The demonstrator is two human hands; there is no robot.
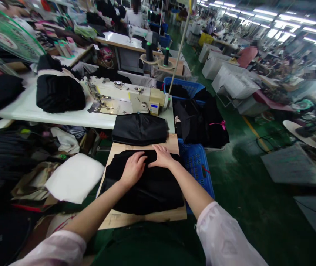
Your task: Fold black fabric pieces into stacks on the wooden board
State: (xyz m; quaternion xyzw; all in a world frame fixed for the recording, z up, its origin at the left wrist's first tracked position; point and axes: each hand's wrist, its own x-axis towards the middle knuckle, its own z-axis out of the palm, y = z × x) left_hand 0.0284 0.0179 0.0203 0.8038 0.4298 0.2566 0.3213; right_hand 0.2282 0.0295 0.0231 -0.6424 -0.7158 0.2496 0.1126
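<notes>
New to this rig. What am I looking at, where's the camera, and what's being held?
There's no robot here: it's a person working with two bare hands. The single picture comes from a camera on their head, looking forward and down, so the forearms reach in from the bottom.

The left hand and right hand rest on black cloth spread over a wooden board. Nothing is lifted; whether the left fingers pinch any cloth, I can't tell.

Beyond the board, a sewing machine sits on a white table, with a black pile to its left.
</notes>
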